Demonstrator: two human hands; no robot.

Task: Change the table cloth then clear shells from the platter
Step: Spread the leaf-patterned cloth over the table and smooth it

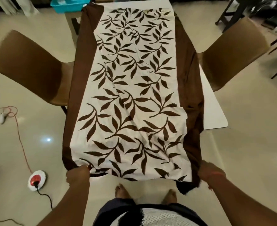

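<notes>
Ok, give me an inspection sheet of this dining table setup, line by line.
Surface: white table, bare along its right edge.
Job's things: leaf-print tablecloth spread lengthwise, wrinkled, sitting skewed left; no platter or shells seen.
Clutter: nothing seen on the table.
Grippers: left hand and right hand each grip the cloth's near edge.
Cables: red cord and black cord at a round floor socket.
Surroundings: two brown chairs, teal bin, tiled floor.

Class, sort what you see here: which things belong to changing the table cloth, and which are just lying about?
Belongs to the job:
table cloth
table
left hand gripping the cloth's near edge
right hand gripping the cloth's near edge

Just lying about:
two brown chairs
teal tub
red and white socket on the floor
</notes>
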